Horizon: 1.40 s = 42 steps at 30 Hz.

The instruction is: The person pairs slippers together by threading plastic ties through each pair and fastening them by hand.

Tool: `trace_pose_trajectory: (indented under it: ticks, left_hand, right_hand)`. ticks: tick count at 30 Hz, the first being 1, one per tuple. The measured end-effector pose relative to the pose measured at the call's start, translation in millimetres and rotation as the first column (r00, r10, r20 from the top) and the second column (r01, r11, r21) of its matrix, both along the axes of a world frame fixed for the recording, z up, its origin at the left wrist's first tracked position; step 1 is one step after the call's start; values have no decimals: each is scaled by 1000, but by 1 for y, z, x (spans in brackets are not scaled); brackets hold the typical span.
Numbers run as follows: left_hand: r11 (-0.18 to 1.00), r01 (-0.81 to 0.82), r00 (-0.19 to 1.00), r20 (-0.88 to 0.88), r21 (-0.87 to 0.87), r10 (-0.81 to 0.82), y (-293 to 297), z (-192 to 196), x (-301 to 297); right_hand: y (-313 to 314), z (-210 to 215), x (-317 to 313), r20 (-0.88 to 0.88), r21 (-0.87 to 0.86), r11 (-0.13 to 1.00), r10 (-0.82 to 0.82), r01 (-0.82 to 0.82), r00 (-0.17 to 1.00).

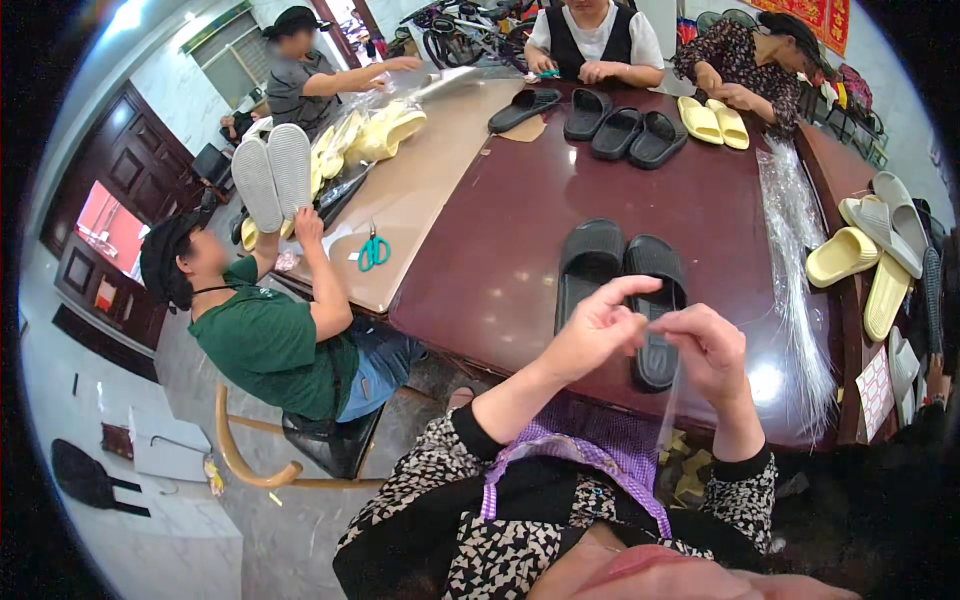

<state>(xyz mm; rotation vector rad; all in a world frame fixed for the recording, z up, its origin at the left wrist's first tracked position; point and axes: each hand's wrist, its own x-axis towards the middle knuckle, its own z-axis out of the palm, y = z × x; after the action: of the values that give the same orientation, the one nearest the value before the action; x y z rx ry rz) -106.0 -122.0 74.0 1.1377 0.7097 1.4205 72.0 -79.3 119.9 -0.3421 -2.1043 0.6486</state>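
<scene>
Above the near part of the table, my left hand (598, 328) is closed in a pinch, its index finger stretched out. Whatever its fingertips hold is too small to make out. Close by on the right, my right hand (712, 345) pinches a thin clear plastic strand (671, 405), which hangs down toward my lap. Beneath the hands lies a pair of black slide sandals: the left slide (590, 262) is partly covered by my left hand, and the right slide (656, 355) shows between both hands.
A bundle of clear strands (798, 270) lies along the table's right side, beside grey and yellow slides (843, 257). Teal-handled scissors (374, 250) rest on cardboard (405, 205). Co-workers sit around the table; one in green holds up pale slides (272, 180). More black slides (617, 132) lie opposite.
</scene>
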Motion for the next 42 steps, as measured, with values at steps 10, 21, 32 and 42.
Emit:
trace_pose_trajectory:
  ticks: [10,21,32,42]
  left_hand:
    - [971,234,972,-2,39,-234,9,-5,17]
    - [861,-4,733,-584,508,349,42,-20,14]
    - [938,32,449,-843,345,295,17,-88,51]
    - [943,-98,478,-816,319,326,31,-104,42]
  right_hand:
    - [-14,-1,17,-411,-522,790,97,-321,907]
    - [43,-30,54,-545,-546,754,11,-365,838]
    - [72,-121,80,244,-915,308,-91,260,965]
    - [123,-119,58,543,-826,286,179,485,820]
